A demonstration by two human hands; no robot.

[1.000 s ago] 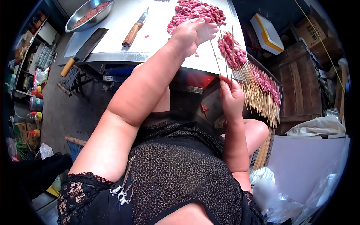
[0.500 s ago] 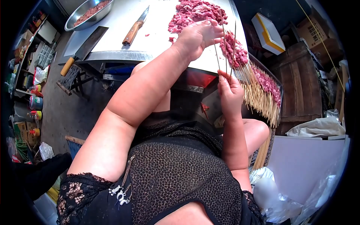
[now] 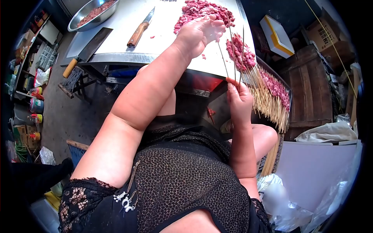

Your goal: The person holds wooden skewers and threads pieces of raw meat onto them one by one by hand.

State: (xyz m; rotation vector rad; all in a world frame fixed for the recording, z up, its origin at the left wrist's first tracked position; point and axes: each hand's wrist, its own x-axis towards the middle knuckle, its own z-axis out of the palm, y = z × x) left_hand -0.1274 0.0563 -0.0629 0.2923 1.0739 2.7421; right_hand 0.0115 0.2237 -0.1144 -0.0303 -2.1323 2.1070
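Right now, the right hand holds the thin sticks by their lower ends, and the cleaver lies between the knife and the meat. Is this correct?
Not quite: the cleaver lies to the left of the knife, not between it and the meat. The head view shows this. The right hand does hold the sticks by their lower ends.

Table (image 3: 167,47) bright, white top nearly blown out; left hand (image 3: 197,37) washed out at fingertips. Floor (image 3: 58,116) dim. Bowl (image 3: 103,16) shiny with glare. Strong fisheye, curved edges, black corners; round blurred patch (image 3: 274,199) lower right.
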